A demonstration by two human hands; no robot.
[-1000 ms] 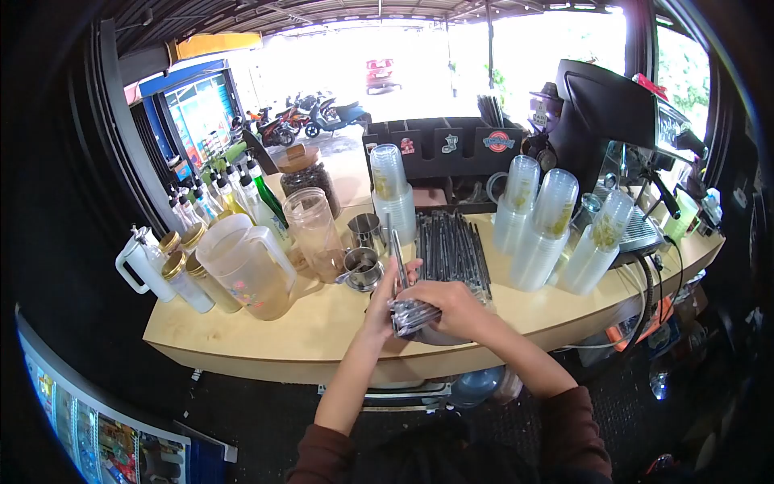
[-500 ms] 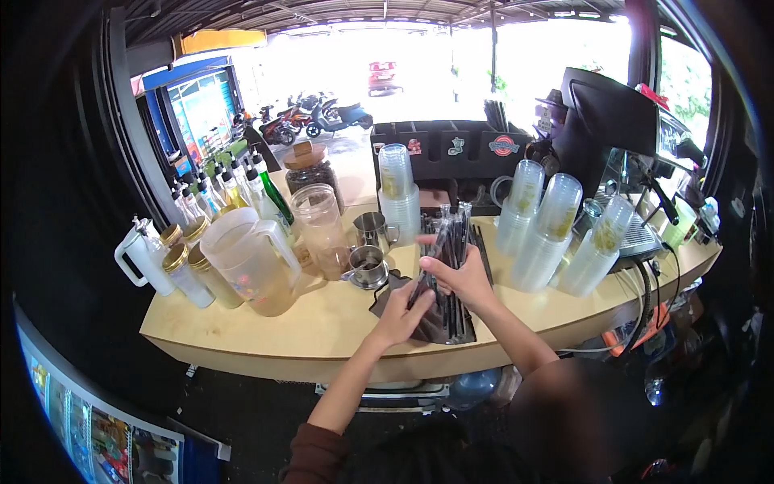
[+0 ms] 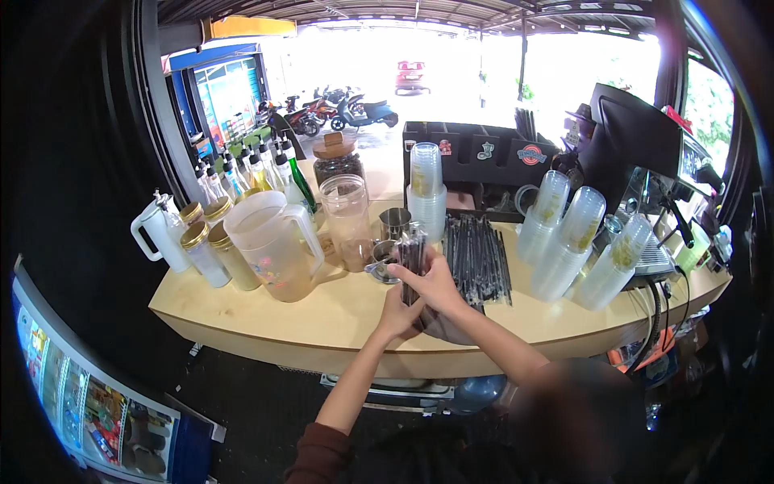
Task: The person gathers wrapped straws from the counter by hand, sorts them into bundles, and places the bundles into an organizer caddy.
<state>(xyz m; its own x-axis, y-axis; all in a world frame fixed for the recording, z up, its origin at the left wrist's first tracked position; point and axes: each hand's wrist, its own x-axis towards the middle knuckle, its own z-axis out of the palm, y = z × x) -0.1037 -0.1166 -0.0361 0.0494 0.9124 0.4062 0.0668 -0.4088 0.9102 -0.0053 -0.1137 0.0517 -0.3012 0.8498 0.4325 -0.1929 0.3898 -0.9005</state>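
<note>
My left hand [image 3: 401, 315] is wrapped round the lower part of a bundle of dark wrapped straws [image 3: 413, 256], held upright above the counter. My right hand [image 3: 435, 284] grips the same bundle from the right side. A wide pile of similar dark straws [image 3: 477, 262] lies on the counter just right of my hands. Part of a dark sheet or bag [image 3: 451, 329] shows beneath my hands. The metal cup [image 3: 385, 262] behind the bundle is partly hidden.
A large plastic pitcher [image 3: 270, 250], a clear jar [image 3: 347, 226] and syrup bottles [image 3: 258, 169] stand left on the wooden counter [image 3: 218, 310]. Stacked plastic cups [image 3: 426, 194] rise behind; more cup stacks [image 3: 564, 250] and a coffee machine [image 3: 645, 210] are at the right.
The view has shifted, placing the counter items further right. My hands have moved left relative to the counter with a bundle, and the straw pile now shows separately beside them.
</note>
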